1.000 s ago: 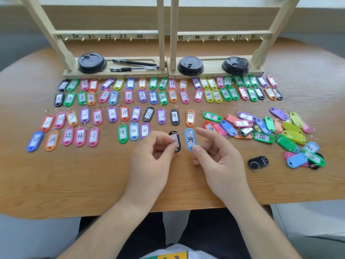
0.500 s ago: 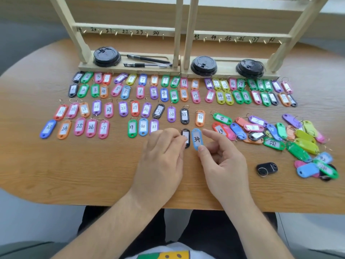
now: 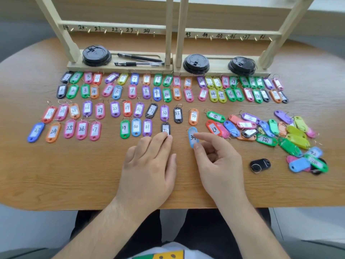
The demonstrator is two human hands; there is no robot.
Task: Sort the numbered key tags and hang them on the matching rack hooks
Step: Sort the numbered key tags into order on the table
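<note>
Numbered key tags lie in sorted rows on the wooden table (image 3: pixel 56 174), in front of two wooden racks (image 3: pixel 115 28) with numbered hooks. My left hand (image 3: pixel 149 165) lies flat, its straight fingertips pressing the lower end of a black tag (image 3: pixel 165 128) just below purple tag 32 (image 3: pixel 164 113). My right hand (image 3: pixel 218 161) pinches the lower end of the light blue tag 34 (image 3: pixel 192 136) between thumb and index finger. That tag lies on the table under orange tag 34 (image 3: pixel 193 116). A loose pile of unsorted tags (image 3: pixel 291 135) sits to the right.
Three black cup lids (image 3: pixel 96 55) and two pens (image 3: pixel 139 60) rest on the rack bases. A lone black tag (image 3: pixel 260 164) lies face down right of my right hand. Bare table lies near the front edge, on both sides of my arms.
My left hand flattened and slid the black tag left, in line under tag 32. My right hand moved the blue tag 34 right, under the orange 34. The two tags now lie apart.
</note>
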